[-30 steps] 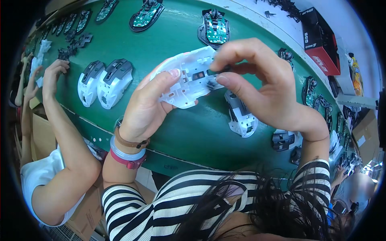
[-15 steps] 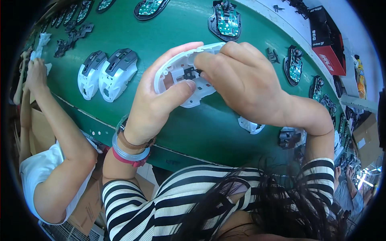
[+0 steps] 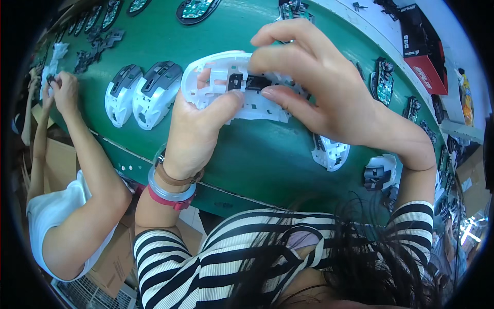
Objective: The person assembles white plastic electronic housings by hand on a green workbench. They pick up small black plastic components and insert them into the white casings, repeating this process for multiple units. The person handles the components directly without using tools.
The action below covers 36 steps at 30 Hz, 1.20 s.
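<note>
**Upturned white shell (image 3: 260, 109) between our two hands**

Nearest us, our striped sleeves (image 3: 164, 252) give way to bare forearms, with bands (image 3: 172, 191) around the left wrist. Our left hand (image 3: 196, 121) clasps the white shell, thumb over the near edge and fingers behind, some showing through an opening. The white shell is up off the table (image 3: 242, 159), hollow side toward us, probably so that we can see and reach inside. A black part (image 3: 257, 82) lies along its middle; our left thumb rests by one end, seemingly to steady it. Our right hand (image 3: 332, 85) is spread over the other end, thumb and fingers apart, with nothing seen pinched between them. Its thumb tip is at the black part, but we cannot tell whether they touch.

On the table, a second shell (image 3: 332, 154) lies part hidden by our right hand. Two grey-topped shells (image 3: 157, 92) lie side by side at left, perhaps set there to leave our hands room.

Farther off, dark pieces (image 3: 98, 49) lie in a cluster near a co-worker's hands (image 3: 66, 92). Circuit boards (image 3: 197, 10) sit spaced apart, likely for easy picking up. Beyond stands a black-and-red box (image 3: 422, 51).
</note>
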Available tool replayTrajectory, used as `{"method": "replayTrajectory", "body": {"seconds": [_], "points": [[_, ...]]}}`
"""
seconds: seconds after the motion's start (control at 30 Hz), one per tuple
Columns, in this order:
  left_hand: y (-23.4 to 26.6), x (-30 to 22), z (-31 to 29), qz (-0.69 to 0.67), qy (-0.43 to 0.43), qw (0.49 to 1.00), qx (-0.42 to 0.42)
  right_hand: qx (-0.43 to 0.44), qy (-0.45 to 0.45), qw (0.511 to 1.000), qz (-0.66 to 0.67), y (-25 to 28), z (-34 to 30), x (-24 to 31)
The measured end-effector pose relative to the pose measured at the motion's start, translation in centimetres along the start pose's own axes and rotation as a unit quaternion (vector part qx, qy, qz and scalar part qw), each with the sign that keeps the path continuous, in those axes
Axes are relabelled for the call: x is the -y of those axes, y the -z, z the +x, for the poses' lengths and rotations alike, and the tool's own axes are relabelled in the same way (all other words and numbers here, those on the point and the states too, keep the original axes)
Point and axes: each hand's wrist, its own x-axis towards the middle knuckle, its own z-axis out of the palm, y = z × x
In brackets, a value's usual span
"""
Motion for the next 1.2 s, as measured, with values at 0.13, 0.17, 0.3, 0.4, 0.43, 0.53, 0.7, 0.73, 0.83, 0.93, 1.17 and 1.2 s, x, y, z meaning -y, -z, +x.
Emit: {"method": "replayTrajectory", "body": {"seconds": [0.13, 0.17, 0.3, 0.4, 0.43, 0.53, 0.7, 0.73, 0.83, 0.93, 1.17, 1.2], "points": [[0.3, 0.2, 0.1, 0.052, -0.006, 0.998, -0.016, -0.003, 0.096, 0.973, -0.210, -1.2, -0.2, -0.3], [0.2, 0.3, 0.1, 0.058, -0.012, 0.998, -0.020, -0.004, 0.105, 0.965, -0.242, -1.3, -0.2, -0.3], [0.0, 0.3, -0.6, 0.083, -0.028, 0.996, -0.025, -0.001, 0.089, 0.957, -0.275, -2.1, -0.5, -0.2], [0.3, 0.1, -0.8, 0.111, -0.018, 0.994, 0.001, 0.003, 0.086, 0.951, -0.297, -2.4, -0.8, 0.9], [0.5, 0.0, -0.4, 0.117, -0.012, 0.993, 0.028, 0.005, 0.073, 0.945, -0.318, -2.2, -1.0, 1.5], [2.0, 0.2, 0.5, 0.117, 0.031, 0.992, 0.034, 0.020, 0.050, 0.935, -0.351, -3.9, -1.2, 1.2], [0.4, -0.1, -0.4, 0.122, -0.024, 0.992, -0.006, 0.002, 0.045, 0.965, -0.258, -3.1, -1.7, 1.5], [0.4, -0.2, -0.4, 0.135, -0.039, 0.990, -0.011, -0.038, 0.073, 0.970, -0.230, -3.2, -1.8, 0.9], [1.1, -0.8, 0.7, 0.076, 0.012, 0.995, 0.056, -0.121, 0.091, 0.971, -0.188, -0.6, -3.4, 0.6], [3.2, -1.9, 1.5, 0.047, 0.106, 0.989, 0.091, -0.124, -0.123, 0.924, -0.341, 4.3, -6.3, -1.7], [3.7, -0.6, 1.0, -0.078, 0.088, 0.972, 0.203, 0.059, -0.281, 0.899, -0.330, 4.2, -9.8, -7.3], [3.8, -0.6, 1.1, -0.027, 0.078, 0.973, 0.217, 0.063, -0.279, 0.897, -0.337, 4.2, -9.8, -7.5]]}}
